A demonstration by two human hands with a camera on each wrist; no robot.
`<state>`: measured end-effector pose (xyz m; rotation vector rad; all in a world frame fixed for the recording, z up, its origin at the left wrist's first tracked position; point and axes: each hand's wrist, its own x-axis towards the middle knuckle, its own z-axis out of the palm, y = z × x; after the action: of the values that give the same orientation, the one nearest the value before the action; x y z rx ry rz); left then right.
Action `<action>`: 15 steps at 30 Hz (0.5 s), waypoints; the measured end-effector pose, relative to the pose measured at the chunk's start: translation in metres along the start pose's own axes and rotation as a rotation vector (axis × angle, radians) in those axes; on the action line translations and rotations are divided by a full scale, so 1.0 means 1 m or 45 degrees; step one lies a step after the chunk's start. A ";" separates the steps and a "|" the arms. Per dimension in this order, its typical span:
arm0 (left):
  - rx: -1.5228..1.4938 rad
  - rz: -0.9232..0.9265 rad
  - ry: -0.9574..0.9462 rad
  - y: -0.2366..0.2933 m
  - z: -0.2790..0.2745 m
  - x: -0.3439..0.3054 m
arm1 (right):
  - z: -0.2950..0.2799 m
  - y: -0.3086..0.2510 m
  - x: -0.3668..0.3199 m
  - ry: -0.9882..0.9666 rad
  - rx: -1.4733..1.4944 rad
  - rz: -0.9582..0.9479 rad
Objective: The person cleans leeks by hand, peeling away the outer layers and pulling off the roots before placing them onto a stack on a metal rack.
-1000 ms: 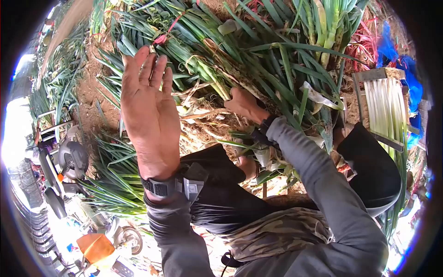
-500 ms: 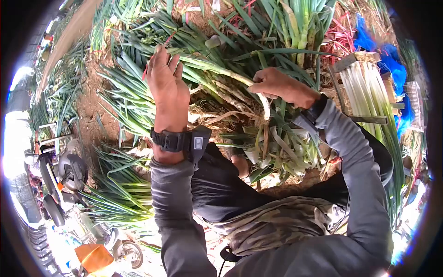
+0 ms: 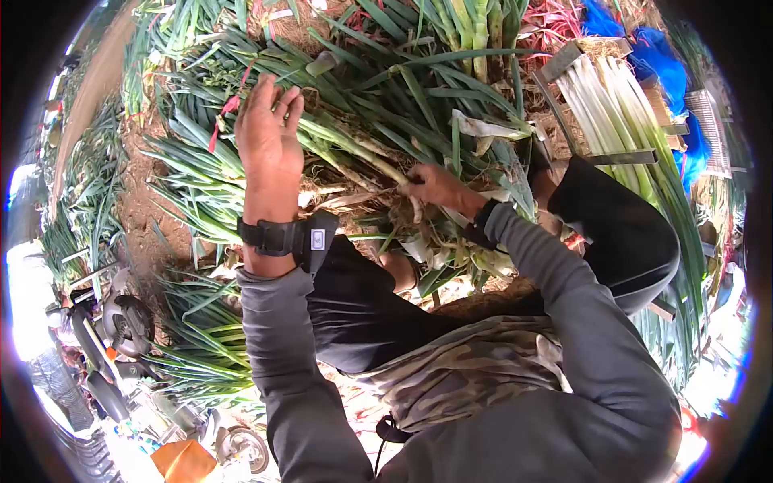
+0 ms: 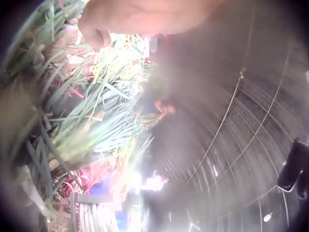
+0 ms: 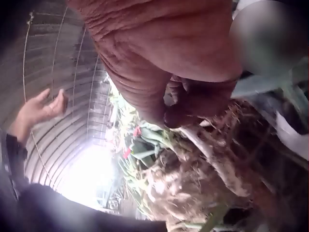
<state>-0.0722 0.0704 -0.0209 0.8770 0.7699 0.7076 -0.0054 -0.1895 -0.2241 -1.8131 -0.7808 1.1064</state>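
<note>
My right hand (image 3: 441, 190) pinches a long green onion (image 3: 377, 154) near its pale root end, thumb against fingers. From there the stalk slants up and left over other green onions, towards my left hand (image 3: 270, 135). That left hand is raised above the pile, palm up, with fingers loosely bent and nothing visible in them. In the right wrist view, the white root end (image 5: 212, 159) of the stalk sticks out below my fingertips (image 5: 176, 116), beside brown roots. The left wrist view shows only part of my left hand (image 4: 140, 17) at the top.
Trimmed white stalks (image 3: 616, 113) lie in a metal-and-wood rack (image 3: 624, 158) at the right, near blue plastic (image 3: 656, 56). Pink ties (image 3: 551, 32) lie behind it. More onion bundles (image 3: 201, 322) lie at lower left, by a parked motorbike (image 3: 121, 322).
My right hand reached into the pile, lifted a green onion up and right, then came back lower and left with it. The left hand has drawn down from the camera, its fingers more bent.
</note>
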 end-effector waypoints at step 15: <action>-0.144 0.079 0.049 0.033 -0.022 0.019 | 0.024 -0.030 -0.045 -0.006 0.494 0.075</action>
<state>-0.0875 0.1091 -0.0072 0.7896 0.7319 0.8170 -0.0479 -0.2059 -0.1861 -1.5131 -0.4761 1.2065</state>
